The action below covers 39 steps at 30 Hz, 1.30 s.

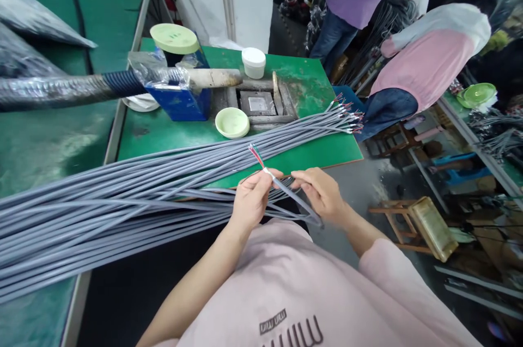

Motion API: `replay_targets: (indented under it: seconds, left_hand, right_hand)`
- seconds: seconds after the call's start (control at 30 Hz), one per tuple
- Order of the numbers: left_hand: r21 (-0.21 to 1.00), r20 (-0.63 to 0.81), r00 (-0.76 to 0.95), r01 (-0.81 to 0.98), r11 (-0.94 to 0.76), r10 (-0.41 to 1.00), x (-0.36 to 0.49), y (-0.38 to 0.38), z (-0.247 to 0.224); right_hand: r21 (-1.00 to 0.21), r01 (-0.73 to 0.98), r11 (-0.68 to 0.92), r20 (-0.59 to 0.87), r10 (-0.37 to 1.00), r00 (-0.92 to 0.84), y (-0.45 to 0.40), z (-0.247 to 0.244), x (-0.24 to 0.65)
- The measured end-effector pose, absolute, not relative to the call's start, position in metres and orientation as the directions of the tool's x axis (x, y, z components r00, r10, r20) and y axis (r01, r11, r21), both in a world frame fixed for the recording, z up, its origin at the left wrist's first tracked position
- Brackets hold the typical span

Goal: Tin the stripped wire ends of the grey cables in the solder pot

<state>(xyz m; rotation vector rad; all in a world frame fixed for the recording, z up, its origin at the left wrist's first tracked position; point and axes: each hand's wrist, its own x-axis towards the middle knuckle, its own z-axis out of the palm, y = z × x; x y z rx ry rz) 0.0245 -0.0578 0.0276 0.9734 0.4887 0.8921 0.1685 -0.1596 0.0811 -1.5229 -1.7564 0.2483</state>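
Observation:
A thick bundle of grey cables (pixel 122 194) lies across the green bench (pixel 310 85), its stripped coloured ends (pixel 347 115) fanned out at the right. My left hand (pixel 251 200) pinches one grey cable (pixel 292 197) just below its stripped red, green and white wire tips (pixel 256 154), which point up. My right hand (pixel 322 192) holds the same cable lower down, where it bends back toward my lap. Both hands hover just off the bench's near edge.
A metal solder pot (pixel 258 103) sits set into the bench, with a pale green dish (pixel 232 122), a white jar (pixel 254 62), a blue box (pixel 180 102) and a ribbed hose (pixel 81 88) nearby. Two people stand or bend at the right, beside a wooden stool (pixel 412 224).

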Motion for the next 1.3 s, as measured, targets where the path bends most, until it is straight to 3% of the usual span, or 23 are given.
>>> replay_targets:
  seconds: [0.07, 0.13, 0.3, 0.47, 0.63, 0.93, 1.3]
  left_hand:
    - [0.927, 0.081, 0.581, -0.342, 0.152, 0.810, 0.024, -0.060, 0.026]
    - [0.949, 0.112, 0.614, -0.300, 0.100, 0.782, 0.023, -0.063, 0.025]
    - [0.884, 0.027, 0.677, -0.360, 0.299, 0.736, 0.020, -0.066, 0.016]
    - [0.880, 0.005, 0.729, -0.328, 0.343, 0.685, 0.022, -0.070, 0.014]
    - [0.840, -0.087, 0.682, -0.342, 0.421, 0.726, 0.030, -0.075, 0.016]
    - [0.828, -0.113, 0.660, -0.350, 0.438, 0.742, 0.031, -0.072, 0.027]
    - [0.834, -0.087, 0.687, -0.346, 0.430, 0.721, 0.030, -0.072, 0.027]
  right_hand:
    - [-0.731, 0.665, 0.156, 0.266, 0.962, 0.066, -0.162, 0.085, 0.168]
    - [-0.783, 0.617, 0.079, 0.154, 0.986, 0.070, -0.164, 0.084, 0.166]
    - [-0.874, 0.483, -0.050, 0.011, 0.992, 0.122, -0.174, 0.075, 0.159]
    - [-0.858, 0.509, -0.060, 0.006, 0.992, 0.127, -0.174, 0.074, 0.159]
    - [-0.831, 0.553, -0.066, 0.027, 0.987, 0.159, -0.165, 0.077, 0.158]
    - [-0.976, 0.177, -0.124, -0.104, 0.988, 0.118, -0.160, 0.046, 0.163]
    - [-0.975, -0.147, -0.165, -0.177, 0.982, 0.071, -0.160, 0.029, 0.167]
